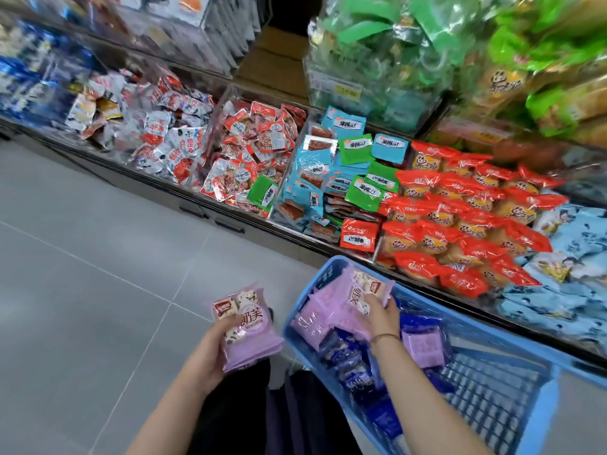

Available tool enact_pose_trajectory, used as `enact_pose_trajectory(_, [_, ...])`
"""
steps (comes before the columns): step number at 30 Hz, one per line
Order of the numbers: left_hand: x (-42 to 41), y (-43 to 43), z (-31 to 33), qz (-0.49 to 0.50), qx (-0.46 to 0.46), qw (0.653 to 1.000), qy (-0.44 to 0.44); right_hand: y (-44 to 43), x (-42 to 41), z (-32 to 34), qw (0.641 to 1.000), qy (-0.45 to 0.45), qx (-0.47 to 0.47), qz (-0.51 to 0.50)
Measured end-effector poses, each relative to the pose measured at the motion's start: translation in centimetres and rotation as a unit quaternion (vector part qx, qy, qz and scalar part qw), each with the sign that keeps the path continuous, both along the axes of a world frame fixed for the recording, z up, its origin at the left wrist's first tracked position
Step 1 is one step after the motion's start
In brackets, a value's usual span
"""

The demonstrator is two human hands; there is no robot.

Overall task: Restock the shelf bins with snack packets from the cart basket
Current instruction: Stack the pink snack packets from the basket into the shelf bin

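A blue cart basket (pixel 538 372) stands at the lower right and holds several purple snack packets (pixel 422 348) and dark blue packets (pixel 348 359). My left hand (pixel 216 343) grips a stack of purple packets (pixel 246 326) over the floor, left of the basket. My right hand (pixel 381 315) reaches into the basket and grips a purple packet (pixel 364 287) at the basket's far left corner. Shelf bins (pixel 226 96) run from upper left to right, filled with packets.
Clear bins hold red and white packets (pixel 170 139), red trays (pixel 256 149), blue and green packets (pixel 341 172), orange buns (pixel 460 224) and pale blue packets (pixel 565 280). Bagged green goods (pixel 377 50) pile on the upper shelf. Grey tiled floor (pixel 82 274) lies to the left.
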State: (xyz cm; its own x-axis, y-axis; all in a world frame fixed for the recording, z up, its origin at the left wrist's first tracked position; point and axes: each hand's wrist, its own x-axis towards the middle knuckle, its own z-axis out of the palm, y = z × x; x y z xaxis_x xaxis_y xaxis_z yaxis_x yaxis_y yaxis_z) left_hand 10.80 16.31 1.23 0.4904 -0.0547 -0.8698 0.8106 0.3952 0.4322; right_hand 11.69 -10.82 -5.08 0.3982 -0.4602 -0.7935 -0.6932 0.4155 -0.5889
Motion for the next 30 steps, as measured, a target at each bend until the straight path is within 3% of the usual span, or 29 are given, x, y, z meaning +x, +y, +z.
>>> enact_pose_trajectory(3, [1.0,1.1,0.9,0.008,-0.028,0.999,-0.013,-0.5,-2.0,2.2,0.988,-0.024,0.099,-0.120])
enact_pose_trajectory(5, [2.2,2.1,1.7,0.005,-0.042,0.999,-0.028,-0.5,-2.9,3.3,0.984,-0.037,0.104,-0.138])
enact_pose_trajectory(12, [8.0,8.1,3.9,-0.029,-0.058,0.995,-0.071,4.5,-1.7,6.3,0.990,-0.096,0.062,-0.085])
enact_pose_trajectory(17, [12.6,15.0,5.3,-0.089,-0.058,0.991,-0.078,11.9,2.3,7.9,0.980,-0.132,0.033,-0.147])
enact_pose_trajectory(25, [19.1,23.2,7.2,-0.112,-0.089,0.984,-0.104,21.2,10.4,11.6,0.949,-0.201,0.171,-0.174])
enact_pose_trajectory(30, [23.7,24.4,8.1,-0.091,-0.112,0.981,-0.126,22.9,15.4,13.5,0.955,-0.188,0.182,-0.138])
